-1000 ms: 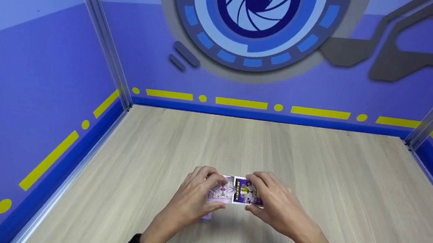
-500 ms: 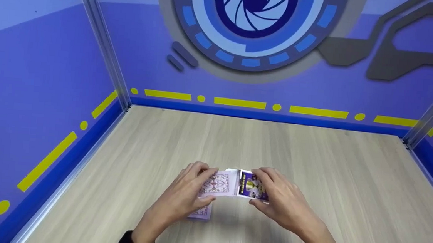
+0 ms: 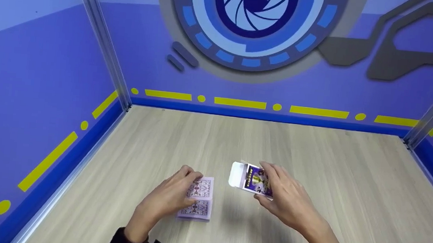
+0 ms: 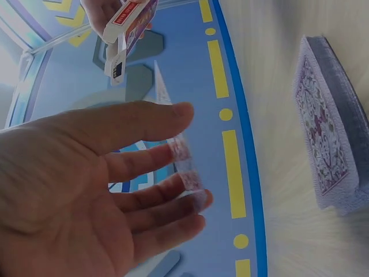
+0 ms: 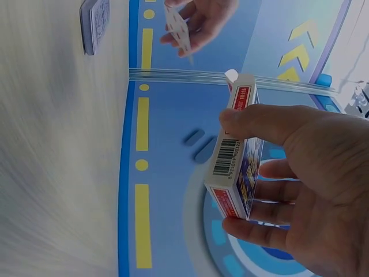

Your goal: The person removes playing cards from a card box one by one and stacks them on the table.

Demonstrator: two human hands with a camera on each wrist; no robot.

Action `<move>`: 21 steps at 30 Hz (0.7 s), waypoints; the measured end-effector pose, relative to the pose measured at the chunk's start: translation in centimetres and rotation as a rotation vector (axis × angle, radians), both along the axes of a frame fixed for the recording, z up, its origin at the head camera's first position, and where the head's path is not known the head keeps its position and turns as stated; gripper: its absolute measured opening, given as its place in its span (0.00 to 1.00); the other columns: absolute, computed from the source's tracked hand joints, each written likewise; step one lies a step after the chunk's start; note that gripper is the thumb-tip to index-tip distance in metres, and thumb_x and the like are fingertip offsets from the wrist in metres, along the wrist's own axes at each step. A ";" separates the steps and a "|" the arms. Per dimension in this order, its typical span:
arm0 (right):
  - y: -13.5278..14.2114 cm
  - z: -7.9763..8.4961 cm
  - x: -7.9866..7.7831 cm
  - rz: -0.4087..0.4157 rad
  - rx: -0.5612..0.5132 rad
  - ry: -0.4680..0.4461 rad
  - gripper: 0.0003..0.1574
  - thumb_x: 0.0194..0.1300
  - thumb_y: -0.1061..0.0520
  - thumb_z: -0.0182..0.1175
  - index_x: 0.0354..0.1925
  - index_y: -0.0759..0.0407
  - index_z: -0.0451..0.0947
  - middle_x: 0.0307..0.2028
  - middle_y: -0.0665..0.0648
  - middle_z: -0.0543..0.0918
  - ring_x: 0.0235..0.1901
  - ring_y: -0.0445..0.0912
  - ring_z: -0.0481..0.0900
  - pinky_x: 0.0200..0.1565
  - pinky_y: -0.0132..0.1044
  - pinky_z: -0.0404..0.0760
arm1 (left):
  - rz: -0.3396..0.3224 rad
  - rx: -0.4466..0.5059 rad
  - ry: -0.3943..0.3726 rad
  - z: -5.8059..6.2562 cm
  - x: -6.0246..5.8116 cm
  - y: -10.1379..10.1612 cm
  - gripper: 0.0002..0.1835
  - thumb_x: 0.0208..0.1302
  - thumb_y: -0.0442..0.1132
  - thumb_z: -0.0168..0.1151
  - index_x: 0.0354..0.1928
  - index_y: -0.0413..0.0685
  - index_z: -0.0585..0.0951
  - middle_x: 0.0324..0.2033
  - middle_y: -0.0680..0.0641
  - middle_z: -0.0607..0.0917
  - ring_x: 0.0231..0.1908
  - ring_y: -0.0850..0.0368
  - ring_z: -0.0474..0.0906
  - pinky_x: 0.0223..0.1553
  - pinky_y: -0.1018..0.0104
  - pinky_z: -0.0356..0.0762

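My left hand (image 3: 168, 193) pinches a thin playing card (image 3: 203, 187), or a few together, by its long edges between thumb and fingers. In the left wrist view the card (image 4: 180, 147) shows nearly edge-on, partly covered by the thumb. Below it a deck of cards (image 3: 196, 211) with a patterned purple-and-white back lies on the table, apart from the held card in the left wrist view. My right hand (image 3: 291, 199) grips a white and purple card box (image 3: 257, 179) raised off the table, its end flap (image 3: 237, 174) standing out toward the left. Fingers cover the box's right end.
The wooden tabletop (image 3: 261, 144) spreads around both hands. Blue printed panels (image 3: 144, 54) wall it at the back and sides, joined by metal corner posts (image 3: 104, 47).
The left hand has drawn the card away from the box, left and down to above the deck. The box has shifted slightly up and right, and its opened flap now shows.
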State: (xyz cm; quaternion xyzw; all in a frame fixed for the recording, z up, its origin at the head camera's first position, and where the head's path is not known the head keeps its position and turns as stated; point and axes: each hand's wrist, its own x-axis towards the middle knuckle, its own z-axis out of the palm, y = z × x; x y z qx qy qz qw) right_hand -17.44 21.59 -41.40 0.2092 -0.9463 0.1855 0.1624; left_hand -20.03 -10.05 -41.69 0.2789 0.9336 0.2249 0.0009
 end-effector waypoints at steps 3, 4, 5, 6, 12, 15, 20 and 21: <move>0.1 -0.1 -0.1 -0.008 -0.001 0.018 0.54 0.51 0.54 0.82 0.70 0.64 0.68 0.60 0.62 0.78 0.57 0.55 0.79 0.53 0.56 0.82 | 0.016 -0.039 -0.055 -0.2 0.1 0.1 0.32 0.57 0.32 0.76 0.64 0.39 0.77 0.53 0.45 0.76 0.47 0.55 0.76 0.51 0.54 0.81; 0.2 -0.1 -0.2 -0.008 -0.001 0.025 0.53 0.51 0.54 0.82 0.70 0.64 0.69 0.59 0.62 0.78 0.57 0.56 0.79 0.53 0.56 0.82 | 0.020 -0.050 -0.065 -0.3 0.1 0.1 0.32 0.56 0.31 0.76 0.64 0.39 0.77 0.53 0.45 0.76 0.47 0.55 0.76 0.51 0.54 0.80; 0.2 -0.1 -0.2 -0.010 -0.001 0.030 0.53 0.50 0.55 0.83 0.69 0.64 0.70 0.59 0.62 0.79 0.56 0.56 0.79 0.53 0.56 0.82 | 0.022 -0.061 -0.074 -0.4 0.2 0.1 0.32 0.56 0.31 0.76 0.64 0.39 0.77 0.53 0.45 0.76 0.47 0.55 0.76 0.52 0.54 0.80; 0.2 -0.1 -0.2 -0.010 0.002 0.036 0.52 0.50 0.55 0.83 0.69 0.64 0.71 0.59 0.62 0.79 0.56 0.56 0.79 0.53 0.56 0.82 | 0.024 -0.072 -0.081 -0.5 0.2 0.2 0.32 0.56 0.31 0.76 0.64 0.39 0.77 0.53 0.45 0.77 0.47 0.54 0.76 0.52 0.54 0.81; 0.2 -0.1 -0.3 -0.017 0.018 0.018 0.49 0.50 0.54 0.83 0.67 0.63 0.73 0.58 0.61 0.78 0.56 0.56 0.79 0.53 0.56 0.81 | 0.029 -0.109 -0.135 -1.3 0.1 0.5 0.31 0.54 0.30 0.77 0.62 0.39 0.78 0.51 0.45 0.77 0.47 0.52 0.76 0.51 0.53 0.80; 0.1 -0.1 -0.2 -0.020 0.018 0.005 0.49 0.50 0.54 0.83 0.67 0.61 0.73 0.59 0.60 0.78 0.56 0.55 0.78 0.54 0.56 0.81 | 0.020 -0.133 -0.156 -1.8 0.0 0.7 0.31 0.52 0.30 0.78 0.60 0.40 0.79 0.50 0.45 0.77 0.49 0.49 0.77 0.53 0.51 0.79; 0.1 -0.2 -0.3 -0.011 0.020 0.016 0.49 0.49 0.54 0.83 0.67 0.59 0.74 0.58 0.59 0.78 0.56 0.54 0.79 0.53 0.56 0.82 | 0.007 -0.156 -0.184 -2.5 -0.2 0.8 0.31 0.48 0.30 0.80 0.57 0.41 0.81 0.48 0.47 0.78 0.52 0.46 0.77 0.56 0.50 0.78; 0.1 -0.2 -0.3 -0.007 0.021 0.021 0.49 0.49 0.54 0.83 0.67 0.59 0.74 0.58 0.59 0.78 0.56 0.54 0.79 0.52 0.55 0.82 | 0.008 -0.156 -0.188 -2.7 -0.2 0.8 0.31 0.47 0.30 0.80 0.57 0.41 0.81 0.48 0.47 0.78 0.52 0.46 0.77 0.56 0.50 0.78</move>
